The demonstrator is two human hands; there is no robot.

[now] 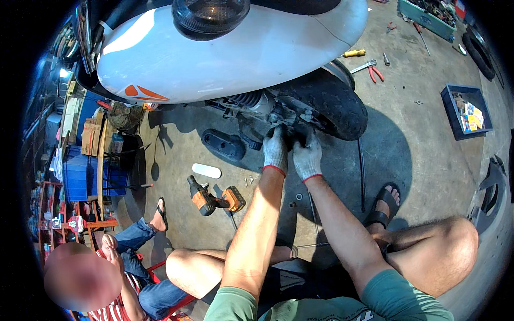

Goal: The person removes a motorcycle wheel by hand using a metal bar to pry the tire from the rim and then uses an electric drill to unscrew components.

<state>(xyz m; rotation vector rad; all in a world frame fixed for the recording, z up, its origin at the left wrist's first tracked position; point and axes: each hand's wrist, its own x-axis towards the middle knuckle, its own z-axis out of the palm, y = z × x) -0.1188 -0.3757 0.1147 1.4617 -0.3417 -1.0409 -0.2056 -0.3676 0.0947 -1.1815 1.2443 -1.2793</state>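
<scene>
A white scooter body [225, 59] with a dark lamp lens fills the top, its rear tyre [348, 109] below on the right. My left hand [274, 150], in a pale work glove with a red cuff, reaches into the engine and hub area [278, 109] beside the tyre. Close by on its right is my right hand [307, 158], gloved alike. Both hands have their fingers curled in at the metal parts. The dark fingertips merge with the shadow there, so what they grip cannot be made out. A black oval cover [222, 144] lies on the floor left of my hands.
An orange cordless impact wrench [214, 199] and a white strip [206, 170] lie left of my arms. Red pliers [376, 74] and a yellow-handled screwdriver [354, 53] lie beyond the tyre. A blue-grey bin [453, 119] stands right. Another person [128, 278] sits at lower left.
</scene>
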